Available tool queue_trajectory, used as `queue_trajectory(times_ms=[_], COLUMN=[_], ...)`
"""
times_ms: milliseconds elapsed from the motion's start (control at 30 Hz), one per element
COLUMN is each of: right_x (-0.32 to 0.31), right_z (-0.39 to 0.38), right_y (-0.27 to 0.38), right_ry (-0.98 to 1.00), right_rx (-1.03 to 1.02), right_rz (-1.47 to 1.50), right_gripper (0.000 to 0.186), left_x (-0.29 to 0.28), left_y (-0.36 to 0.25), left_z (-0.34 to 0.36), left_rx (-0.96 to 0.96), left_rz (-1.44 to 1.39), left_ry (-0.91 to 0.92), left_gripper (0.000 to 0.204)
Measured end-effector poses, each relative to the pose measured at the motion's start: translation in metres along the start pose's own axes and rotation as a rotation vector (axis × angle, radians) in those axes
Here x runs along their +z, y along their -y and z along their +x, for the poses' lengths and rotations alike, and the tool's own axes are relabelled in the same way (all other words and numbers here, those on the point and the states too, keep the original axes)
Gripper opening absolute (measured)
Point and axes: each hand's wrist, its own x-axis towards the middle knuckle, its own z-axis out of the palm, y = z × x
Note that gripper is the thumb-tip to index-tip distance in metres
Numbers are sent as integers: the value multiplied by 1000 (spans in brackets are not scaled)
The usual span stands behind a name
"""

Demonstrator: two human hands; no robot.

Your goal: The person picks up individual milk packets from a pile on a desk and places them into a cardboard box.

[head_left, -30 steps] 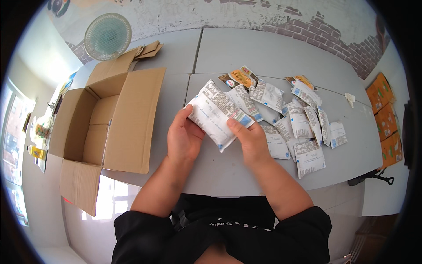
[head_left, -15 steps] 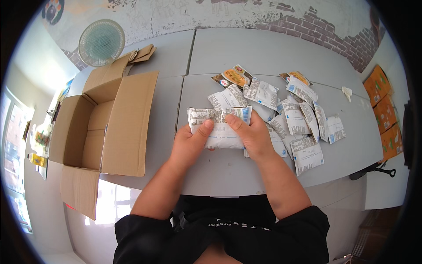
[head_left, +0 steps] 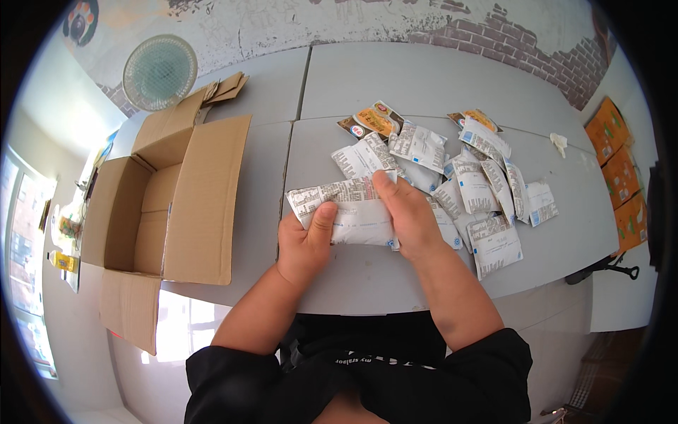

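A white printed packet (head_left: 360, 223) is held level by both hands, its printed upper edge folded over. My left hand (head_left: 305, 244) is closed on its left end, thumb on the front; my right hand (head_left: 413, 219) grips the right end, thumb along the upper part. Just beyond and to the right lies a loose pile of similar white packets (head_left: 477, 189), with two orange-and-brown packets (head_left: 374, 120) at its back.
An open cardboard box (head_left: 152, 226) stands left on the grey table (head_left: 353, 78); behind it are folded cardboard (head_left: 227, 88) and a round mesh object (head_left: 159, 71). A crumpled white tissue (head_left: 558, 143) lies at right, orange cartons (head_left: 614, 169) beyond the table's right end.
The packet has turned from slanted to nearly level, and its upper part has folded over. My hands have shifted their thumbs along it, with the right hand gripping higher.
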Motion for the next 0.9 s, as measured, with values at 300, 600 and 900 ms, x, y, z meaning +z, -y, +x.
queue_trajectory(times_ms=[300, 600, 900], right_x=[-10, -14, -13], right_z=[6, 10, 8], right_y=[-5, -17, -9], right_ry=[40, 313, 150], right_rx=[10, -193, -239], right_rz=[-9, -29, 285], right_gripper=[42, 60, 47], left_x=[5, -1, -5], left_y=[-8, -10, -9], left_z=[-3, 15, 10], left_rx=[218, -10, -236], left_rz=[121, -285, -442], left_ry=[61, 79, 464], left_gripper=[29, 39, 57])
